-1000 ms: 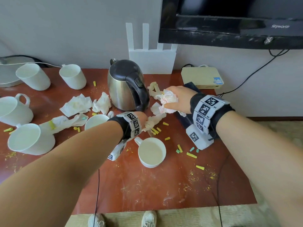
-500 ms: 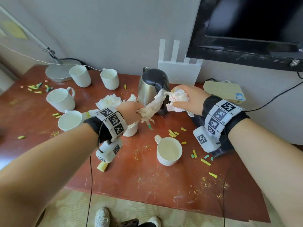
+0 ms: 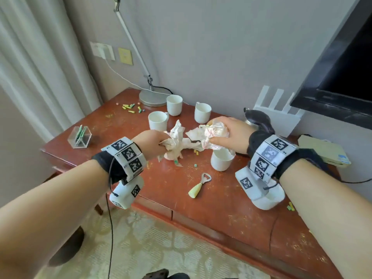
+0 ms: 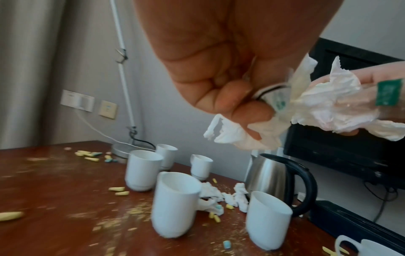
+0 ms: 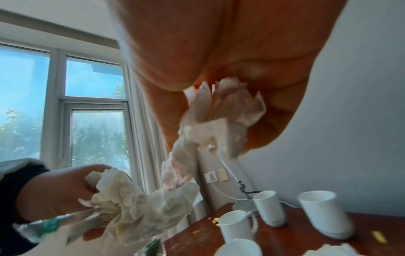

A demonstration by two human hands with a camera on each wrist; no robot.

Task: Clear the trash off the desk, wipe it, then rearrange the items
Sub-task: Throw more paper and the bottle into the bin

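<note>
You are still early in the job. The big brown desk (image 3: 211,200) is still messy. Yellow crumbs and dust lie all over it, so no wiping looks done yet. Five white cups (image 3: 174,105) show in the head view, standing here and there with no order, and the silver kettle (image 4: 270,175) sits at the back by the wall. None of these looks put in its place yet.

Some white crumpled paper (image 4: 221,194) still lies on the desk between the cups and the kettle. Little yellow and green bits (image 3: 131,108) lie near the lamp base (image 3: 152,97), and more are among the cups. A bottle opener (image 3: 199,185) with a yellow handle lies near the front edge.

Your left hand (image 3: 153,144) is squeezed tight around a bunch of used tissues (image 3: 175,141), held up over the desk. Your right hand (image 3: 225,134) is squeezed around another ball of tissue (image 3: 213,131). The two hands are close together and the bunches touch in the middle.

A clear wrapper (image 4: 387,93) with a green patch sticks out of the bunch. Its writing is too blurry to read. I can read no brand name anywhere.
</note>
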